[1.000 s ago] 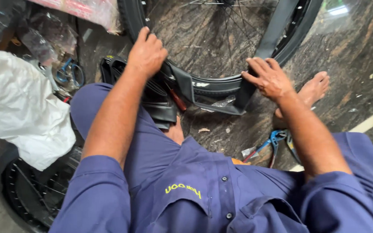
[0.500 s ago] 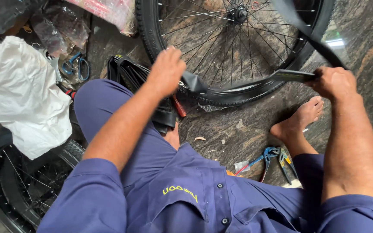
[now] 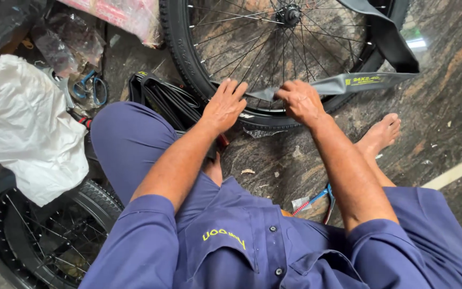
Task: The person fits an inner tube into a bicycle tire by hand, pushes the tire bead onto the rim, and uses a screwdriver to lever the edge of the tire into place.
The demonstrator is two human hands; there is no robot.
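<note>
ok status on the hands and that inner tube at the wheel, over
Left hand flat on the tyre. Right hand pinching the flat black inner tube at the rim. Nothing between hands and wheel.

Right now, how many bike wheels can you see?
2. One spoked wheel lies in front, under both hands; another wheel sits bottom-left beside the white bag. More may be hidden.

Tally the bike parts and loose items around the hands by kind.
Spoked wheels: 2, one under both hands, one lower left
Inner tubes: 2, grey, folded black
White plastic bag: 1
Blue-handled pliers: 1
Total: 6
</note>
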